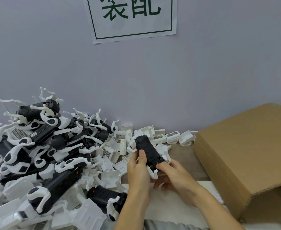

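Note:
A black plastic body with white end pieces and a small red button (149,151) is held above the table's middle. My left hand (139,170) grips it from the left, thumb lying on its black top. My right hand (173,175) holds its near end, thumb by the red button and fingers curled beneath around a white piece.
A big heap of assembled black-and-white units (42,146) fills the left. Loose white plastic shells (113,156) lie across the middle and along the wall. A brown cardboard box (246,155) with its flap open stands at the right. A paper sign (131,17) hangs on the wall.

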Available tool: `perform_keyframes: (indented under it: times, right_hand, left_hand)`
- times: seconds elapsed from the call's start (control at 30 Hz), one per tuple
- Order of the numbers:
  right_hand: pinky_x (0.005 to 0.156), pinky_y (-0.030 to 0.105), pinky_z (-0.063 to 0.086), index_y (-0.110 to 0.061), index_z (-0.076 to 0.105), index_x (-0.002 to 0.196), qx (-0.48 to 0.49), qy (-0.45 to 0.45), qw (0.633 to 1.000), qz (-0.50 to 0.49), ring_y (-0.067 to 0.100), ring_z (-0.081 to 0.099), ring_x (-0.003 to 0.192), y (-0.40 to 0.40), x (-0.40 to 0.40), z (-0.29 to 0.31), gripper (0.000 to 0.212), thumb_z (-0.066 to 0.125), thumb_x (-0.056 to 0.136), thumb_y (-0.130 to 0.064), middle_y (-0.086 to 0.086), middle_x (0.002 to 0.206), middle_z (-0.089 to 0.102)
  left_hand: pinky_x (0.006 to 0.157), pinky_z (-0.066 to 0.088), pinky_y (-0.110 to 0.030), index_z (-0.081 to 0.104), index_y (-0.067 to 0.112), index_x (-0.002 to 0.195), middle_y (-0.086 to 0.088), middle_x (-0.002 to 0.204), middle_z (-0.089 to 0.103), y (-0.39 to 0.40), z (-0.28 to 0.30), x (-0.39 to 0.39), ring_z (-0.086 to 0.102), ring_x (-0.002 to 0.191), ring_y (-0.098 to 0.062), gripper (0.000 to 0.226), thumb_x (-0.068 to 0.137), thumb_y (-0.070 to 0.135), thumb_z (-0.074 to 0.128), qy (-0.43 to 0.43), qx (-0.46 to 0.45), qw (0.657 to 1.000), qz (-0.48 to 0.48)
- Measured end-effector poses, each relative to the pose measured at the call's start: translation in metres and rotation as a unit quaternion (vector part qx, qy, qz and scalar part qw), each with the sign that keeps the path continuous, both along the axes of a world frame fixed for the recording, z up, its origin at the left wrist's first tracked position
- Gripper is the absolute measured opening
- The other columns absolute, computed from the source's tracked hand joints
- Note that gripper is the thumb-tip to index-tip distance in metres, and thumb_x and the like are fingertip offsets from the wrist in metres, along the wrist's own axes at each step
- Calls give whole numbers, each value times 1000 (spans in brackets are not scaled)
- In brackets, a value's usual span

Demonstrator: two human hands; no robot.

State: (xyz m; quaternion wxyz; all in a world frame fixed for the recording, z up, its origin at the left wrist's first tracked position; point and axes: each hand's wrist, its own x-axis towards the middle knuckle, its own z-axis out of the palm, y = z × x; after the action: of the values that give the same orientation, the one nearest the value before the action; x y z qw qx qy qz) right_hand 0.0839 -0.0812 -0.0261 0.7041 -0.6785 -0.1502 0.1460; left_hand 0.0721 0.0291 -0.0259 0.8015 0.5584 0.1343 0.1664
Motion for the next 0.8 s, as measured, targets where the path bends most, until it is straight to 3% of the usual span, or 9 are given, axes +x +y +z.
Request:
perform_keyframes:
  times: [0.1,0.2,0.3,0.37,0.43,0.53,0.6,0.7,0.8]
  right_hand:
    - [54,27,40,-17,71,87,24,7,999,33,28,67,66,-7,1,2,28,59,79,-41,15,80,71]
    - [50,25,33,-21,77,92,16,-43,999,25,24,64,67,-15,2,5,31,53,75,-32,17,86,71]
    - [53,17,40,-20,78,89,-25,-123,982,-144,11,61,64,-19,7,5,26,55,78,-15,6,81,72]
    - [66,10,44,-19,76,94,-106,-187,943,-254,2,61,74,-20,9,2,26,59,85,-1,-6,86,72]
    - [85,10,43,-22,71,110,-193,-224,920,-258,4,59,100,-20,11,0,35,61,84,-1,-13,106,69]
    - [114,39,32,-30,55,135,-331,-219,903,-163,12,40,132,-20,12,-9,51,66,86,-20,-16,136,50]
    - [115,44,28,-35,47,141,-384,-202,891,-135,14,35,137,-18,13,-15,56,67,89,-31,-15,142,45]
    - [110,41,29,-39,46,138,-434,-192,868,-146,17,37,135,-17,16,-19,50,64,92,-33,-10,138,48]
    - [103,40,36,-35,51,127,-412,-199,869,-187,19,46,123,-19,19,-19,42,67,89,-32,-7,125,53]
  left_hand:
    - [71,53,-44,67,12,101,-17,89,71,1,2,-1,69,76,-32,27,101,34,52,-13,-83,996,-8]
    - [78,55,-46,61,7,120,-18,98,65,4,3,0,65,83,-31,36,99,35,55,-21,-214,976,18]
    - [71,60,-36,64,4,123,-11,87,71,8,6,-1,69,71,-23,36,100,32,56,-54,-313,947,50]
    - [78,59,-38,67,6,115,-19,95,72,9,8,-2,72,72,-25,33,102,32,49,-69,-339,937,43]
    - [68,62,-34,65,3,117,-27,105,71,9,8,-2,73,72,-28,36,103,29,45,-60,-340,938,40]
    - [55,57,-30,63,-3,120,-18,86,73,8,6,-1,70,62,-26,38,101,26,47,-35,-295,954,42]
    - [60,55,-34,56,-1,125,-17,85,71,6,5,0,66,65,-28,36,101,24,51,-31,-246,968,41]
    - [72,52,-41,48,12,111,-19,97,70,5,2,6,65,82,-31,23,96,20,64,-11,-185,981,52]
    - [87,54,-44,54,10,115,-15,111,73,4,0,8,67,104,-34,35,87,15,75,1,-166,985,57]
